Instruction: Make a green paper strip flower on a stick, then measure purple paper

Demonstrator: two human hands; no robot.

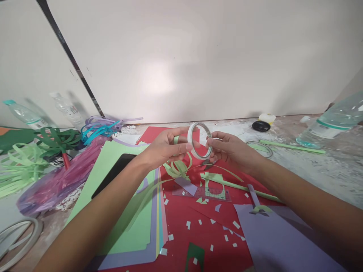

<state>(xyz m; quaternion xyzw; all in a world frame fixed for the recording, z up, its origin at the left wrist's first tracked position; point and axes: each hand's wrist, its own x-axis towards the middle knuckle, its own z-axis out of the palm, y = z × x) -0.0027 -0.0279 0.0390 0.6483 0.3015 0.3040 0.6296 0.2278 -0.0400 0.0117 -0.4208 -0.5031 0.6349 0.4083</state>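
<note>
My left hand (167, 148) and my right hand (229, 149) both hold a thin roll of white tape (200, 140) upright above the red paper (198, 223). Left fingers pinch its near left rim; a small light green strip shows between them. Right fingers pinch the roll's right edge. Below the hands lies a looped light green paper strip piece (178, 168) and a long green rolled stick (241, 187).
A stack of green, purple and yellow sheets (127, 211) with a dark phone (113, 173) lies left. Purple paper (278, 238) at right. Cut paper strips (34, 158), a pink bag, water bottles (331, 124), another tape ring (17, 238) and a black lid (261, 125) surround.
</note>
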